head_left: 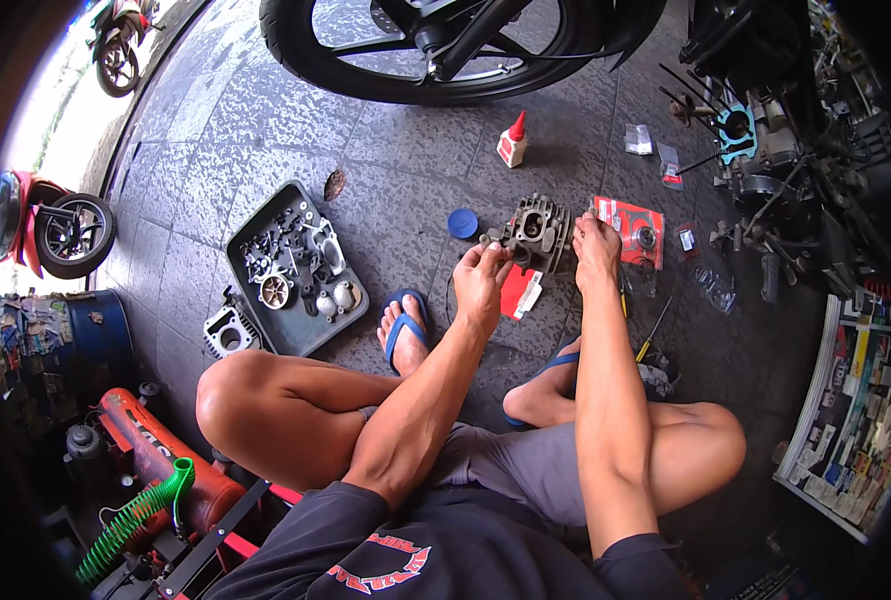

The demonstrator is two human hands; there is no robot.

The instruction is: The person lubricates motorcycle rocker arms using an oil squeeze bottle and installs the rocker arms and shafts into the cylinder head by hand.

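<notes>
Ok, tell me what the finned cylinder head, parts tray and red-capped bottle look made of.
Finned cylinder head: probably cast aluminium, given its dull grey surface and thin fins.
Parts tray: dark grey, fairly matte; likely plastic from its rounded corners, though painted metal is possible.
Red-capped bottle: likely plastic, with a white body and glossy, tapered cap.

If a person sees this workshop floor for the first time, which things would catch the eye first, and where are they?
Probably the large black wheel at the top edge, then the finned metal engine part between the left hand and right hand. The grey tray of loose parts, left of centre, and the red tank at lower left also stand out.
</notes>
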